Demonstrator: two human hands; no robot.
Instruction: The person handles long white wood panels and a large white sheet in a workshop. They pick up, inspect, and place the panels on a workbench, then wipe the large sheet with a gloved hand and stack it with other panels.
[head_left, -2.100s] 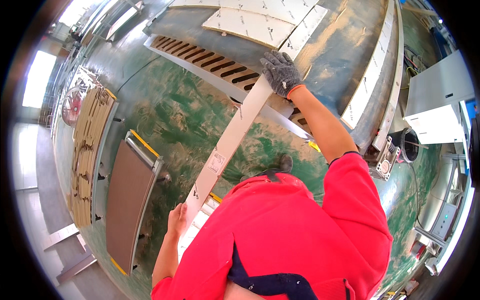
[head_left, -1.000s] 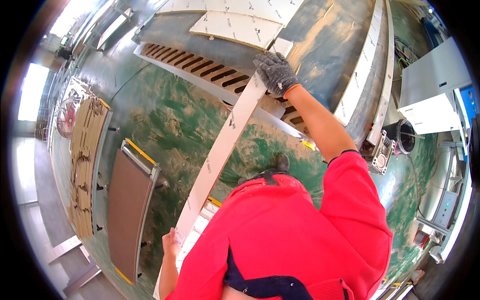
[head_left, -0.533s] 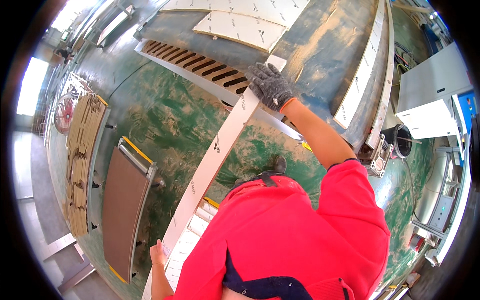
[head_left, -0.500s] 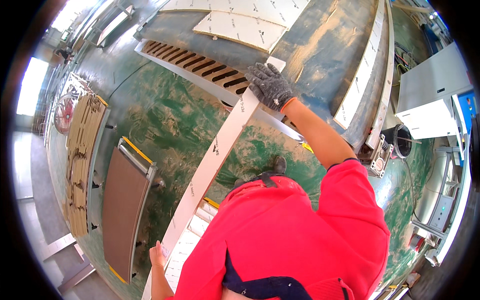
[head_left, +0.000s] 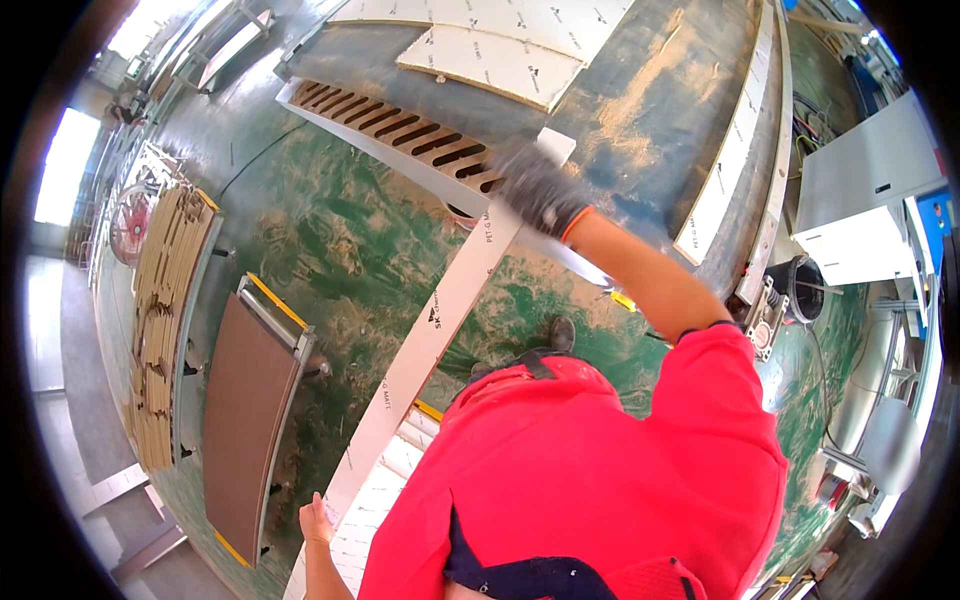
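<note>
Item in hand: 1 long white strip point(head_left: 430, 330), running diagonally from the lower left to the near side of the table point(head_left: 650, 190), where its far end overlaps the tabletop in view. Contact with the table cannot be confirmed.

Hands: the bare left hand point(head_left: 316, 520) is closed on the strip's left edge, thumb side up, fingers partly hidden. The gloved right hand point(head_left: 540, 190) lies across the strip near its far end; it is blurred, so its opening and grip cannot be determined.

Progress: the strip is judged to be in mid-handling, supported by at least 1 hand and not laid flat on the table. Release is outstanding; any finished portion of the work cannot be verified.

Surface: dark, dusted with tan powder, carrying white panels point(head_left: 490, 65) and, at right, 1 narrow white board point(head_left: 735, 140). A slotted brown panel point(head_left: 400, 132) lines the near side.

Room: green floor point(head_left: 370, 220), scuffed and dusty. At left, a stack of tan boards point(head_left: 165, 330), 1 brown panel point(head_left: 255, 400) and a red fan point(head_left: 132, 228); at right, a grey cabinet point(head_left: 870, 185) and a black bucket point(head_left: 797, 285).
</note>
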